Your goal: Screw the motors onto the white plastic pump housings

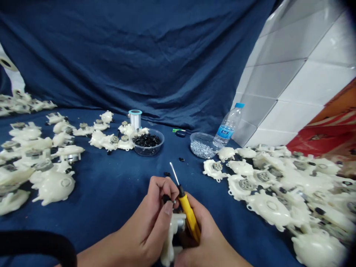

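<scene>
Between the thumb and fingertips of my left hand (pixel 154 218) is a small black part (pixel 166 198), with a tiny shiny bit beside it. My right hand (pixel 208 230) is wrapped around a yellow-handled screwdriver (pixel 189 216), its metal shaft pointing up and away from me. A cream plastic housing (pixel 167 248) with a silver motor (pixel 180 225) sits low between both hands, partly hidden by them. My right hand's lower fingers seem to steady it. Just past my left fingertips, another small black piece (pixel 167 174) lies on the blue cloth.
Beyond my hands stand a bowl of black parts (pixel 147 150), a bowl of screws (pixel 202 149), a wire spool (pixel 135 119) and a tilted water bottle (pixel 226 128). Cream housings pile up left (pixel 55 183) and right (pixel 268 207). White boxes (pixel 300 87) rise at right.
</scene>
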Motion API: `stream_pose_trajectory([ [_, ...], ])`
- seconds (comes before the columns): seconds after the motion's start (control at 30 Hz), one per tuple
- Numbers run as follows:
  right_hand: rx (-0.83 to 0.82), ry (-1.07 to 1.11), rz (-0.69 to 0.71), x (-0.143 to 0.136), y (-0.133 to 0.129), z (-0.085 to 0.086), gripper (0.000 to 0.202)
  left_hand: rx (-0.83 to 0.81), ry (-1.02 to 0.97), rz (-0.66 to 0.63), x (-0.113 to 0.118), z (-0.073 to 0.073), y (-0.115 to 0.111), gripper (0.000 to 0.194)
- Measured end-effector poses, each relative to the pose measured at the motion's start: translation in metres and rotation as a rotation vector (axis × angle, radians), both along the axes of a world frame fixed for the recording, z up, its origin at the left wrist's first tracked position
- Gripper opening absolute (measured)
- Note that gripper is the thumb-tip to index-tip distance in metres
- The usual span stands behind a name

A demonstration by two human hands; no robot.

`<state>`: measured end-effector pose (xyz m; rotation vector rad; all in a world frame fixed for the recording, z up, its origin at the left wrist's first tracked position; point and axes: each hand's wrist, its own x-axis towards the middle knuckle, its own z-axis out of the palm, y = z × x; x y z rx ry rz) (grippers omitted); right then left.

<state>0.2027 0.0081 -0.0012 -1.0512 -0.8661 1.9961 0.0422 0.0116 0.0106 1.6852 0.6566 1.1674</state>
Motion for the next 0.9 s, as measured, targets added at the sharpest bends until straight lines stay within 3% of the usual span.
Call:
stream_pose_trajectory([
  [0.1, 0.151, -0.02, -0.051, 0.002, 0.009, -0.003, 0.1, 0.094, -0.019, -0.035, 0.005, -0.008, 0.013, 0.021],
  [0.2, 0.27, -0.091, -0.085, 0.006, 0.019, -0.001, 0.083, 0.06, -0.018, 0.02, 0.005, -0.018, 0.018, 0.015],
  [0.37, 0.301, -0.118, -0.084, 0.012, 0.023, 0.002, 0.078, -0.073, -0.057, 0.113, 0.002, -0.03, 0.016, 0.01],
  [0.5, 0.306, -0.095, -0.064, 0.014, 0.02, 0.0, 0.07, -0.135, -0.13, 0.278, 0.004, -0.035, 0.018, 0.012],
  [0.73, 0.246, 0.035, -0.044, 0.013, 0.019, -0.002, 0.078, -0.32, -0.065, 0.54, 0.004, -0.024, 0.01, 0.031],
  [0.9, 0.21, 0.105, -0.03, 0.013, 0.021, -0.003, 0.08, -0.403, -0.039, 0.463, 0.003, -0.019, 0.008, 0.037],
])
